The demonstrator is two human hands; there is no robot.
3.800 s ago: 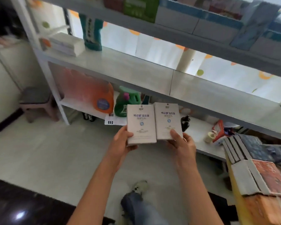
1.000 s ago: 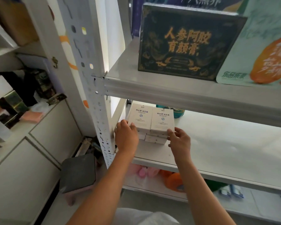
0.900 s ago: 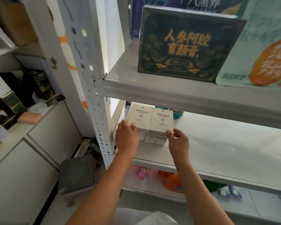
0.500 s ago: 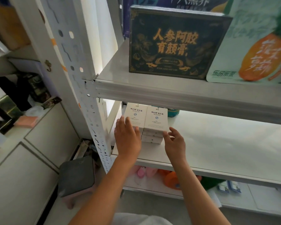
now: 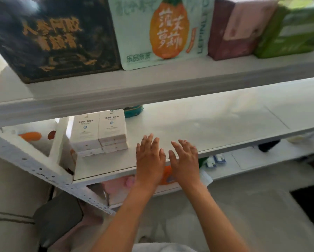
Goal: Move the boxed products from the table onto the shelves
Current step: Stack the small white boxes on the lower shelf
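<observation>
Resting on the shelf point(image 5: 216, 124): two stacks of white boxes point(image 5: 98, 133) — both hands, left point(image 5: 150, 160) and right point(image 5: 184, 160), spread, empty.

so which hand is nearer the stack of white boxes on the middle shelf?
Left. The left hand hovers open just right of the stack of white boxes, not touching. The right hand is further right, beyond the left, also open.
</observation>
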